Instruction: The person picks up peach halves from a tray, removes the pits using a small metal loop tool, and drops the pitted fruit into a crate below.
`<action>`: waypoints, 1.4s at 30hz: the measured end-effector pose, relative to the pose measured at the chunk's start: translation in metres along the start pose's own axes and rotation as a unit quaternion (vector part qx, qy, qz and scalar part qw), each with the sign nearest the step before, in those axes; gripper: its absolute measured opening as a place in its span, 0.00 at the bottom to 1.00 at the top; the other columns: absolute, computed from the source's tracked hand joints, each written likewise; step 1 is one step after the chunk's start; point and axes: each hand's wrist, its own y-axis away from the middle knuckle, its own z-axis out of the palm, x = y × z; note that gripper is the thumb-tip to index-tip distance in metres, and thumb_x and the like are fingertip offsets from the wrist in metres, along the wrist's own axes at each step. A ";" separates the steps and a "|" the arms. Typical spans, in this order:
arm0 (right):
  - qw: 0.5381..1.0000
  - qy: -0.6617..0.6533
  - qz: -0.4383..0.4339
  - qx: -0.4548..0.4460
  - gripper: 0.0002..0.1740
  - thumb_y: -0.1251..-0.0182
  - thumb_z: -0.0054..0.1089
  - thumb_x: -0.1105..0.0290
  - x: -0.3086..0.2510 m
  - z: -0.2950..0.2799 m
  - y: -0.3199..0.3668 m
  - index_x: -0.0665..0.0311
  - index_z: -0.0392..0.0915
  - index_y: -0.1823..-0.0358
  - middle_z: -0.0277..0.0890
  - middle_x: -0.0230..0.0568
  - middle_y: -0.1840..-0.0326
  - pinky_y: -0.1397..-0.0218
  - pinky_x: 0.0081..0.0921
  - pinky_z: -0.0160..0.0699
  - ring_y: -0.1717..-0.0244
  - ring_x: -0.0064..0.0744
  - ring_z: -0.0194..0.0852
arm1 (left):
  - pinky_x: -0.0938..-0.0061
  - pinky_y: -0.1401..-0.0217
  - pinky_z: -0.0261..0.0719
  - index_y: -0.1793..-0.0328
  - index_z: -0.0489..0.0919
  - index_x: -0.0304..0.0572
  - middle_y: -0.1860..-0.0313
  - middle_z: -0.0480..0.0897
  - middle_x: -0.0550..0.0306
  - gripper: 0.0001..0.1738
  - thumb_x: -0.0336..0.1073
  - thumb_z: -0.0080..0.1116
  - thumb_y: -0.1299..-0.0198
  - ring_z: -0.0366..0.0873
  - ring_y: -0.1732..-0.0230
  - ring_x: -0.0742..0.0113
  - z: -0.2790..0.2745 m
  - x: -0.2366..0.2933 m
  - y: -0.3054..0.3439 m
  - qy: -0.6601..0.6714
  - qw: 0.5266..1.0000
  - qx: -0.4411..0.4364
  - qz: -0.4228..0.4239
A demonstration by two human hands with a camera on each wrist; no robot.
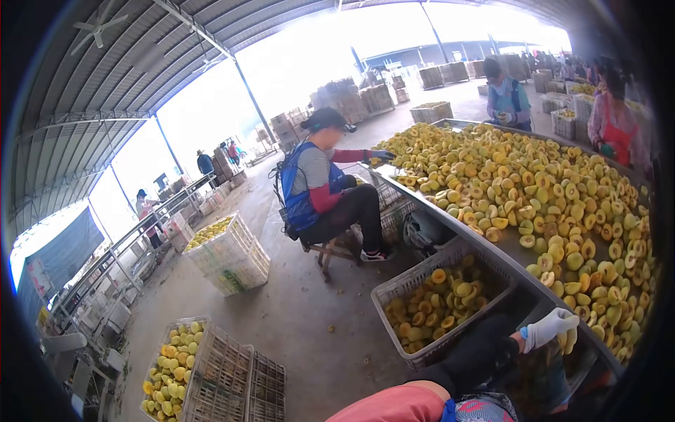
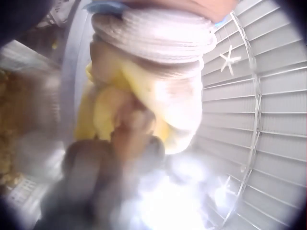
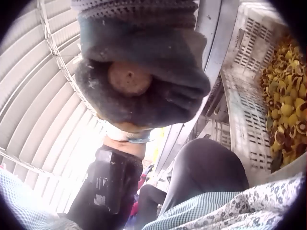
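Note:
My left hand (image 1: pixel 552 329), in a white glove with a blue band at the wrist, is beside the metal table's edge at the lower right of the head view. It pinches yellow fruit (image 1: pixel 567 341), also seen blurred in the left wrist view (image 2: pixel 103 112). My right hand (image 3: pixel 144 98), in a dark glove, curls round an object whose round brown end (image 3: pixel 129 78) shows; the rest of it is hidden. Both hands are close together in the wrist views. I cannot make out the right hand in the head view.
Halved yellow fruit (image 1: pixel 520 176) covers much of the metal table (image 1: pixel 450 219). A crate of fruit (image 1: pixel 383 299) stands below its edge. More crates (image 1: pixel 228 257) stand on the floor at left. A person in a blue vest (image 1: pixel 306 183) sits across; others stand farther off.

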 end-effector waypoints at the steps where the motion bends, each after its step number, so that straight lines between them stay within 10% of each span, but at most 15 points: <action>1: 1.000 0.014 0.002 0.002 0.24 0.21 0.47 0.71 0.002 -0.001 0.002 0.67 0.64 0.27 0.72 0.50 0.35 0.32 0.33 0.70 0.35 0.39 0.71 | 0.76 0.77 0.78 0.71 0.81 0.37 0.77 0.85 0.52 0.26 0.50 0.49 0.27 0.80 0.81 0.65 0.003 -0.006 -0.001 0.070 0.997 0.027 0.007; 15: 0.989 0.105 -0.103 -0.033 0.25 0.21 0.45 0.72 0.113 0.019 0.018 0.69 0.61 0.26 0.68 0.51 0.32 0.30 0.34 0.68 0.35 0.40 0.68 | 0.75 0.80 0.74 0.64 0.74 0.58 0.67 0.81 0.64 0.19 0.58 0.45 0.26 0.79 0.74 0.68 0.001 -0.028 -0.031 0.469 0.872 0.141 -0.007; 18: 0.988 0.072 -0.126 -0.056 0.18 0.24 0.47 0.71 0.069 0.012 0.010 0.68 0.70 0.37 0.75 0.52 0.50 0.44 0.38 0.78 0.48 0.44 0.78 | 0.77 0.78 0.74 0.58 0.77 0.60 0.64 0.82 0.66 0.15 0.56 0.46 0.26 0.81 0.68 0.69 -0.034 -0.027 -0.040 0.456 0.884 0.104 0.024; 21: 0.939 0.292 -0.165 -0.073 0.13 0.23 0.49 0.64 0.085 0.013 0.004 0.65 0.80 0.55 0.80 0.46 0.73 0.68 0.45 0.80 0.71 0.53 0.82 | 0.69 0.73 0.82 0.51 0.80 0.50 0.64 0.83 0.60 0.14 0.48 0.50 0.26 0.83 0.68 0.64 -0.070 -0.007 -0.034 0.412 0.840 0.337 0.111; 23: 0.993 -0.036 0.108 0.000 0.20 0.23 0.53 0.55 0.069 0.006 0.010 0.64 0.82 0.66 0.82 0.56 0.71 0.65 0.49 0.78 0.67 0.57 0.84 | 0.78 0.66 0.79 0.56 0.84 0.46 0.67 0.82 0.65 0.12 0.46 0.59 0.29 0.79 0.68 0.76 -0.108 0.011 0.022 0.139 0.905 0.377 0.138; 24: 0.992 0.068 0.040 0.094 0.22 0.23 0.53 0.52 0.029 -0.014 0.010 0.64 0.82 0.65 0.81 0.57 0.71 0.65 0.51 0.78 0.66 0.58 0.83 | 0.78 0.64 0.79 0.57 0.83 0.43 0.69 0.81 0.65 0.11 0.41 0.57 0.30 0.77 0.69 0.76 -0.147 -0.010 0.034 0.016 0.901 0.401 0.163; 28: 0.980 0.044 0.090 0.174 0.22 0.26 0.56 0.48 0.025 -0.017 0.006 0.62 0.78 0.62 0.80 0.62 0.71 0.63 0.53 0.77 0.63 0.65 0.81 | 0.67 0.42 0.78 0.39 0.80 0.29 0.44 0.82 0.44 0.26 0.41 0.66 0.38 0.81 0.49 0.59 -0.188 0.019 0.057 -0.515 0.623 0.579 0.106; 33: 0.976 -0.021 0.151 0.154 0.23 0.26 0.58 0.51 0.017 -0.022 -0.010 0.68 0.80 0.57 0.80 0.63 0.68 0.61 0.48 0.78 0.60 0.66 0.80 | 0.71 0.43 0.79 0.43 0.83 0.37 0.51 0.86 0.51 0.19 0.39 0.65 0.37 0.83 0.50 0.64 -0.114 0.025 -0.066 -0.434 0.845 0.289 0.115; 35: 0.976 -0.041 0.152 0.152 0.23 0.26 0.59 0.51 0.019 -0.024 -0.011 0.69 0.81 0.56 0.81 0.63 0.67 0.61 0.47 0.78 0.60 0.66 0.80 | 0.67 0.37 0.77 0.38 0.80 0.38 0.46 0.86 0.47 0.32 0.51 0.68 0.44 0.83 0.44 0.55 -0.098 0.007 -0.109 -0.524 0.831 0.178 0.049; 39: 0.972 -0.031 0.161 0.166 0.23 0.26 0.59 0.52 0.017 -0.033 -0.013 0.69 0.81 0.54 0.81 0.63 0.66 0.61 0.44 0.78 0.60 0.65 0.80 | 0.58 0.37 0.77 0.41 0.81 0.44 0.44 0.83 0.41 0.24 0.48 0.59 0.40 0.79 0.42 0.41 -0.089 -0.036 -0.162 -0.660 0.744 0.100 0.038; 42: 0.966 -0.076 0.140 0.202 0.22 0.25 0.58 0.53 0.019 -0.033 -0.015 0.69 0.80 0.55 0.81 0.63 0.66 0.61 0.44 0.78 0.62 0.64 0.81 | 0.68 0.44 0.82 0.39 0.80 0.40 0.47 0.85 0.49 0.21 0.42 0.58 0.35 0.84 0.46 0.57 -0.109 -0.032 -0.167 -0.434 0.893 0.104 0.066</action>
